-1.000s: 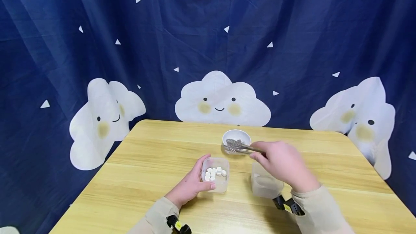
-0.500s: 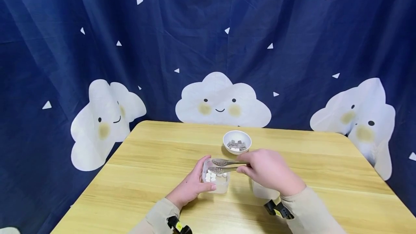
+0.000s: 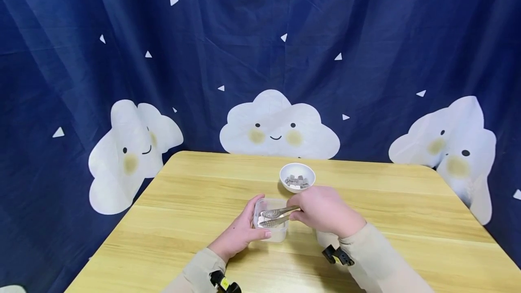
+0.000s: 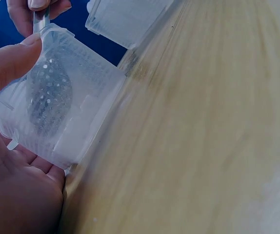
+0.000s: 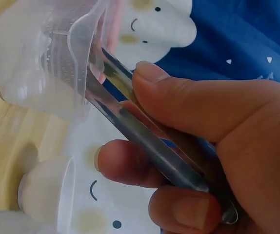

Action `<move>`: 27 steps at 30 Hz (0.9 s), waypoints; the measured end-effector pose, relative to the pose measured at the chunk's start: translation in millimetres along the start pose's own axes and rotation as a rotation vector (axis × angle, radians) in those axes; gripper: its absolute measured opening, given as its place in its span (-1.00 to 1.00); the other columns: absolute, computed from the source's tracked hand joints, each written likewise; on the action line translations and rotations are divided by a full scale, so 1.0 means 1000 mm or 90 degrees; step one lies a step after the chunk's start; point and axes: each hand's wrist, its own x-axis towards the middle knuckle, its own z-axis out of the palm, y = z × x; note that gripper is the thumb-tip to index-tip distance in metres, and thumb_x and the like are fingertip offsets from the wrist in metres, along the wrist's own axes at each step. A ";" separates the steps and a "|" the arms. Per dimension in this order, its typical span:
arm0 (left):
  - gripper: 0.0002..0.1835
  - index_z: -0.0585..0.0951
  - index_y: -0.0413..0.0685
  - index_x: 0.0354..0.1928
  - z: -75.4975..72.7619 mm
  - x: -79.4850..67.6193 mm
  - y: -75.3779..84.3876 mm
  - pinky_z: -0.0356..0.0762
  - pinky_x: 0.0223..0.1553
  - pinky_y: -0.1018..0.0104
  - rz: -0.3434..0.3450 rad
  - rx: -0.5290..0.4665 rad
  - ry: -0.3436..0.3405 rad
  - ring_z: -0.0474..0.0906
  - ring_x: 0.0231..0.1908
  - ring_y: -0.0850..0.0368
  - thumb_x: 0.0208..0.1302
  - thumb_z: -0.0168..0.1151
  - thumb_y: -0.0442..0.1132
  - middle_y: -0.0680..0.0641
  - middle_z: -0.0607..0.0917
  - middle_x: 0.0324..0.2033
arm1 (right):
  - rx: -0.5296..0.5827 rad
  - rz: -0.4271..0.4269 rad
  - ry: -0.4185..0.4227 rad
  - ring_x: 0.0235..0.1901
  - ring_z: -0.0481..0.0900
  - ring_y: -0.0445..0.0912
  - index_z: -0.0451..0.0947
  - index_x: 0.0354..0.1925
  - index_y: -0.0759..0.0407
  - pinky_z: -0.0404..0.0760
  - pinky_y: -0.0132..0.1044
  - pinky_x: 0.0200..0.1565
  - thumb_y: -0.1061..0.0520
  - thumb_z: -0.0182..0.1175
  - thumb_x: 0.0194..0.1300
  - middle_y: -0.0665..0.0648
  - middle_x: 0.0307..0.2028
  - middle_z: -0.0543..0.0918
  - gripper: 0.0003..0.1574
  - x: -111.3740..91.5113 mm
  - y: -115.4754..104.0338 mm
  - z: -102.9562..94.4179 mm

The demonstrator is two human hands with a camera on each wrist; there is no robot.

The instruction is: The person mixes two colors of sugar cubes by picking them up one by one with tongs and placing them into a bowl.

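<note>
My left hand (image 3: 240,229) grips a clear plastic container (image 3: 278,235) on the table, thumb on the near side and fingers around the far left. Small white cubes (image 3: 261,220) lie inside it, partly covered by the tongs. Metal tongs (image 5: 145,146) are held in my right hand (image 3: 325,211), between thumb and fingers. Their two arms stand apart, and the perforated tips reach down into the container; in the left wrist view one tip (image 4: 50,97) shows through its wall. I cannot tell whether a cube sits between the tips.
A white bowl (image 3: 297,167) with grey and some white cubes stands behind the right hand. Another translucent container (image 3: 325,238) is mostly hidden under the right hand and wrist. The wooden table (image 3: 195,193) ends at a blue curtain (image 3: 244,35) with clouds.
My right hand has brought the tongs from over the white bowl left and nearer, down into the clear container. The left hand and its container have stayed in place.
</note>
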 end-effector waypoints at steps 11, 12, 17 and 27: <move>0.13 -0.08 0.11 0.62 -0.001 -0.001 -0.001 0.31 0.36 0.04 0.004 0.015 0.006 0.46 0.26 -0.04 0.16 0.47 -0.30 -0.19 0.15 0.53 | -0.038 -0.025 -0.021 -0.62 0.34 -0.29 0.67 -0.50 -0.19 0.39 -0.27 -0.57 0.03 0.48 0.08 -0.29 -0.59 0.51 -0.85 0.009 -0.006 -0.007; 0.14 -0.08 0.11 0.62 -0.001 -0.001 -0.001 0.32 0.36 0.04 0.005 0.015 0.006 0.47 0.26 -0.04 0.15 0.47 -0.31 -0.19 0.16 0.53 | -0.037 -0.024 -0.023 -0.62 0.34 -0.29 0.66 -0.50 -0.19 0.38 -0.27 -0.58 0.03 0.48 0.09 -0.29 -0.59 0.50 -0.84 0.009 -0.007 -0.008; 0.14 -0.08 0.12 0.62 0.000 -0.001 -0.001 0.32 0.36 0.04 0.004 0.017 0.003 0.49 0.24 -0.03 0.15 0.47 -0.31 -0.19 0.16 0.52 | -0.036 -0.030 -0.024 -0.64 0.31 -0.28 0.57 -0.57 -0.21 0.33 -0.30 -0.61 0.02 0.47 0.10 -0.29 -0.65 0.39 -0.74 0.008 -0.007 -0.007; 0.12 -0.08 0.14 0.62 0.000 0.000 0.000 0.40 0.30 0.14 0.000 -0.014 -0.001 0.49 0.23 -0.04 0.17 0.45 -0.32 -0.19 0.15 0.53 | -0.059 -0.044 -0.008 -0.64 0.31 -0.28 0.55 -0.56 -0.19 0.36 -0.28 -0.61 0.00 0.48 0.11 -0.28 -0.65 0.40 -0.73 0.007 -0.006 -0.003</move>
